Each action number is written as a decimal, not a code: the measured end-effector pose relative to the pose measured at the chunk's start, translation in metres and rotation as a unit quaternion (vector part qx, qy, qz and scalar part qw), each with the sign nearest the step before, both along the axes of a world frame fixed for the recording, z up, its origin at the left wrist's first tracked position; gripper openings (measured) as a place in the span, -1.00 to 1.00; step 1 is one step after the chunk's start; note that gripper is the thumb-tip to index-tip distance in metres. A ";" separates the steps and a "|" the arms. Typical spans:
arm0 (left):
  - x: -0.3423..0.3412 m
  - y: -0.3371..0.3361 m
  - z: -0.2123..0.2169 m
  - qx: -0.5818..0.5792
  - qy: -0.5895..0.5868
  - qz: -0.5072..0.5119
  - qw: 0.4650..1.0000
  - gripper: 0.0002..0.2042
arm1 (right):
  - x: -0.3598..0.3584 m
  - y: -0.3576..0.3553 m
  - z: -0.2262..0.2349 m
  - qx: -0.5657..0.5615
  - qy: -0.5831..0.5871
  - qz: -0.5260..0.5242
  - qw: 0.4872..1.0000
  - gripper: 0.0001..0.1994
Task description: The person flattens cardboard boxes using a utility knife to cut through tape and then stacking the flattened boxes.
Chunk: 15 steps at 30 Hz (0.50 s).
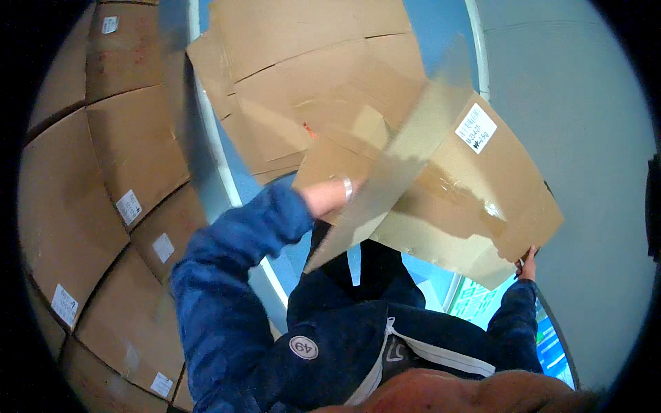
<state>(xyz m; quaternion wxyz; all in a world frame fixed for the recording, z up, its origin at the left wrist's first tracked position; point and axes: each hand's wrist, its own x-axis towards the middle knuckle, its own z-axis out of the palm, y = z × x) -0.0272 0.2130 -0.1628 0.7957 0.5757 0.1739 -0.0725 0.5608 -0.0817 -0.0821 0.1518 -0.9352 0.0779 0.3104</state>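
Observation:
I hold a flattened brown cardboard box (468, 199) with a white label in front of my chest, tilted up to the right. My left hand (329, 196), coming out of a blue sleeve, grips its left flap, with the fingers partly hidden behind the board. My right hand (527, 263) pinches the box's lower right edge; only the fingertips show. Beyond the box, a pile of flattened cardboard sheets (303, 69) lies on the blue floor.
Stacked brown cartons with small white labels (117, 206) fill the left side. A white line (213, 138) curves across the blue floor (434, 20). Grey floor (578, 103) lies to the right, with a green and blue printed panel (482, 299) near my right sleeve.

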 end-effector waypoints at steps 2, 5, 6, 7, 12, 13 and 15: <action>0.008 0.017 -0.012 0.131 -0.042 0.031 0.990 -0.40 | 0.002 -0.011 0.004 0.000 -0.004 0.011 1.000 -0.37; 0.038 0.012 -0.005 -0.055 0.010 0.311 0.949 -0.39 | -0.001 -0.013 0.003 0.003 -0.025 -0.013 1.000 -0.33; 0.050 0.008 0.001 -0.106 0.009 0.406 0.908 -0.39 | -0.005 -0.009 0.004 0.021 0.004 0.001 1.000 -0.29; 0.063 0.008 0.006 -0.138 -0.004 0.469 0.872 -0.38 | -0.004 -0.014 0.003 0.019 -0.001 0.002 1.000 -0.29; 0.094 0.039 0.016 -0.185 -0.072 0.582 0.789 -0.37 | -0.001 -0.031 -0.005 0.038 -0.057 0.004 0.998 -0.39; 0.092 0.046 0.017 -0.189 -0.075 0.584 0.786 -0.37 | -0.002 -0.040 -0.007 0.056 -0.065 0.013 0.996 -0.42; 0.071 0.060 -0.003 -0.150 -0.097 0.557 0.811 -0.37 | 0.002 -0.038 -0.008 0.057 -0.058 0.033 0.996 -0.49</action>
